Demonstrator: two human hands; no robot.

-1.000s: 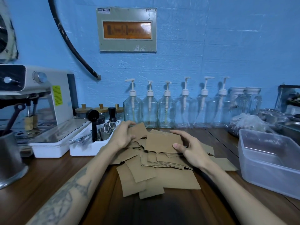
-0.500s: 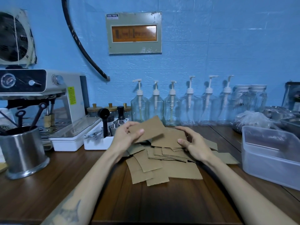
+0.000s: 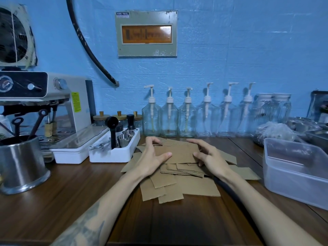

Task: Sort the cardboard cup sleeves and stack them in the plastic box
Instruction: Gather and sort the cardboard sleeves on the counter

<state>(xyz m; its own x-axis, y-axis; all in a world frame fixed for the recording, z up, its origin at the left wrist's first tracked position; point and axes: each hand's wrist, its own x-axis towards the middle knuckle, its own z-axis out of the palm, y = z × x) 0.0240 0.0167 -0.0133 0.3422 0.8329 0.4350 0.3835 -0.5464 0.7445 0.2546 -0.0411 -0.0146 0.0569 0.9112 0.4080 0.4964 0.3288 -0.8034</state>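
Note:
A loose heap of flat brown cardboard cup sleeves [image 3: 193, 185] lies on the wooden counter in front of me. On top of the heap a small stack of sleeves [image 3: 181, 151] is held from both sides. My left hand [image 3: 150, 157] grips its left end, thumb on top and fingers curled over the far edge. My right hand [image 3: 209, 157] grips the right end the same way. The translucent plastic box [image 3: 294, 176] stands at the right, apart from the heap, and looks empty.
An espresso machine [image 3: 53, 103] and a steel canister [image 3: 21, 162] stand at the left. A white tray of tools [image 3: 115, 151] sits just left of the heap. Pump bottles [image 3: 188, 114] line the blue wall. Metal trays and a bag crowd the far right.
My left hand brought the sleeve it held raised down onto the stack under my right hand. Both hands now hold that stack together. The camera has tilted up and left.

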